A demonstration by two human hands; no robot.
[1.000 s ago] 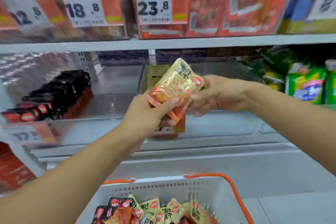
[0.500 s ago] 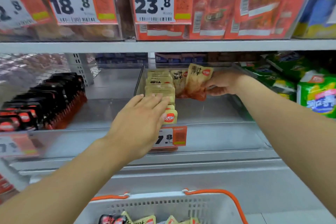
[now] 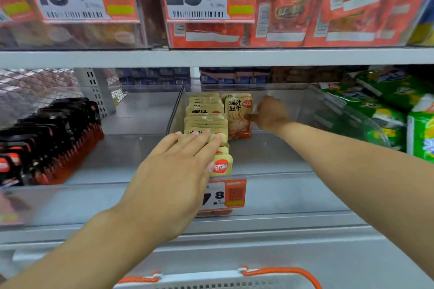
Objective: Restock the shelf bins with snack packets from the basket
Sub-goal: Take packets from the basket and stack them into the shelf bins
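The left hand (image 3: 178, 171) was laid flat, fingers spread and extended, on the row of yellow packets (image 3: 206, 122) running front to back in the clear bin (image 3: 281, 148); further right, an upright packet (image 3: 238, 116) deep in the bin was pinched by the right hand (image 3: 270, 112), fingers closed on its edge; the basket (image 3: 220, 280) was seen below.

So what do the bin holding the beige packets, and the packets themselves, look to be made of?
The bin looks like clear rigid plastic: the shelf and green bags show through its walls. The beige packets appear to be matte plastic film with printed fronts and flat sealed edges; foil lining cannot be judged.
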